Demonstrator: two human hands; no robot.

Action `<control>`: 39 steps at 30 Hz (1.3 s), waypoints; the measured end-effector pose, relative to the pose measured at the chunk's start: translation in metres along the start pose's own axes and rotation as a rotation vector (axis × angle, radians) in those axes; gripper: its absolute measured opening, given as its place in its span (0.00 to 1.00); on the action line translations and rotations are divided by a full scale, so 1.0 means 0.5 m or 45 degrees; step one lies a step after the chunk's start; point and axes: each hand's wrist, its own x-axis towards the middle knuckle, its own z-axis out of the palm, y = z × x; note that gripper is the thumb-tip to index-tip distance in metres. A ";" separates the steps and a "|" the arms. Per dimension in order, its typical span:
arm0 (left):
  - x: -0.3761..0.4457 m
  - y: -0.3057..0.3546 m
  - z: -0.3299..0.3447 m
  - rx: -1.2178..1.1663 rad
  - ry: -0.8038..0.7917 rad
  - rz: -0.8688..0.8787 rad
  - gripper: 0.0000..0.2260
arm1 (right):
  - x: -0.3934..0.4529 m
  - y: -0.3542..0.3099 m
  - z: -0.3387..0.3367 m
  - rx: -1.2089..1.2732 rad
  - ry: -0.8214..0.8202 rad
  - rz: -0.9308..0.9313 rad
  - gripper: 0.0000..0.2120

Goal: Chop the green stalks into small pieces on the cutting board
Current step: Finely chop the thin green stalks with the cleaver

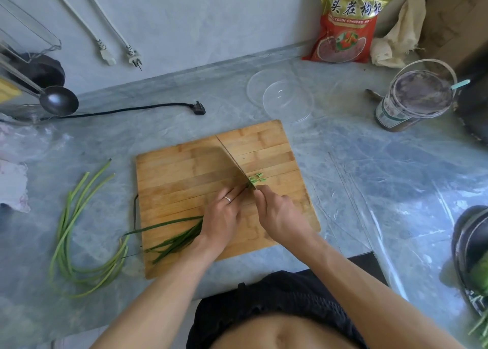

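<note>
Near the left edge of the grey marbled tabletop (158, 127) lies a loose bunch of uncut stalks (79, 232), curved, just off the left side of the cutting board (184, 169). At the far left edge a dark ladle (58, 101) juts out from a metal rack, and a black power cord (137, 109) trails along the back with its plug lying flat. On the board's near-left corner the green stalks (174, 240) being cut run under the left hand (223, 216), whose grip presses down over them with fingers bent and tips pointing toward the blade; a ring shows on one finger. Right beside those fingertips the knife (232, 158) stands with its blade slanting toward the far edge of the board, and the right hand (280, 214) has its grip clenched round the handle, which is hidden. Just right of the blade sits a small cluster of chopped pieces (257, 177). Behind the board rests a clear plastic lid (280, 95). Further right, a red packet (346, 24) leans on the wall, and a jar of dark paste (414, 100) stands near the right edge
</note>
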 end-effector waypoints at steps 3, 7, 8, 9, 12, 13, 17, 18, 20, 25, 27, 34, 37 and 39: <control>-0.009 -0.003 0.001 -0.016 -0.017 -0.030 0.22 | -0.033 0.005 0.005 0.045 0.006 -0.012 0.14; 0.001 -0.003 0.001 -0.036 -0.019 -0.028 0.23 | -0.001 0.003 0.002 0.062 0.003 0.011 0.16; 0.004 -0.003 0.001 -0.021 -0.006 -0.016 0.22 | 0.014 -0.002 0.002 0.083 0.003 0.028 0.17; 0.000 -0.006 0.004 -0.007 0.005 -0.019 0.22 | 0.020 -0.002 0.006 0.096 0.008 0.034 0.17; -0.003 -0.010 0.007 -0.025 -0.030 -0.065 0.21 | -0.006 0.001 0.003 0.092 0.010 0.032 0.15; -0.003 -0.009 0.010 -0.032 -0.034 -0.066 0.20 | -0.014 0.003 0.002 0.091 0.004 0.041 0.15; -0.004 -0.006 0.003 0.016 -0.004 -0.060 0.16 | 0.031 -0.018 0.005 0.109 0.039 0.052 0.18; -0.005 -0.004 0.000 0.036 -0.020 -0.080 0.18 | 0.040 -0.020 0.005 0.116 0.038 0.040 0.18; -0.006 -0.007 -0.011 0.049 -0.121 -0.094 0.25 | 0.027 -0.015 0.005 0.100 0.014 0.059 0.17; -0.006 -0.010 -0.027 0.043 -0.207 -0.097 0.30 | -0.026 0.008 0.000 0.053 -0.036 0.101 0.16; -0.010 -0.016 -0.024 0.017 -0.208 -0.083 0.30 | 0.007 -0.006 0.002 0.083 -0.019 0.124 0.17; -0.016 -0.029 -0.011 -0.011 -0.105 -0.027 0.26 | 0.039 -0.024 0.005 0.220 0.055 0.168 0.19; -0.015 -0.026 -0.011 0.005 -0.095 -0.034 0.26 | 0.034 -0.021 0.000 0.218 0.061 0.165 0.19; -0.018 -0.026 -0.012 -0.001 -0.090 -0.025 0.27 | 0.029 -0.017 -0.004 0.144 0.021 0.122 0.19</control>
